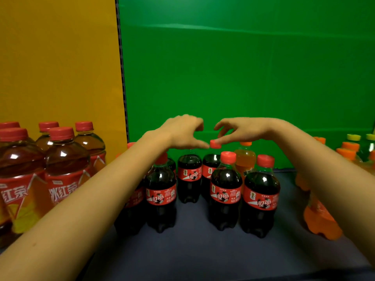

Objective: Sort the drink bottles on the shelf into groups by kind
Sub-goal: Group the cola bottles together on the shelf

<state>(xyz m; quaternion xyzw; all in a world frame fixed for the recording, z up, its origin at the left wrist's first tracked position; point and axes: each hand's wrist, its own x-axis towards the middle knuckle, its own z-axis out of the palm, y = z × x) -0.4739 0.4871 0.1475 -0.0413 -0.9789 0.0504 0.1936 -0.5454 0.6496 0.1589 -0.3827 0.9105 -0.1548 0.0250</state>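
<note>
Sorting looks well along from where you stand: the big iced tea bottles [67, 169] are gathered as one group on your left against the yellow backdrop [58, 57], the cola bottles [225, 191] are bunched in the middle of the dark shelf surface [192, 246] before the green backdrop [243, 67], and an orange soda group [322, 222] sits off to your right, with a few yellow-capped green bottles [368, 146] at the far right edge, partly cut off. What appears left is the one stray orange bottle [245, 159] standing at the back, just beside the colas and well apart from its own kind; it likely belongs with the group on your right. Your right hand [239, 129] reaches over the middle cluster with thumb and fingertips pinching the red cap [215, 144] of a rear cola bottle [210, 169], so you have a light hold on it at the top. Your left hand [183, 131] hovers half open, fingers curled, above the neighbouring rear cola bottle [189, 175]; its fingertip comes up against the same red cap, and you cannot tell whether it grips anything under the palm. Judging by this, you are tidying the cola block, and the stray orange bottle behind it is not yet dealt with.
</note>
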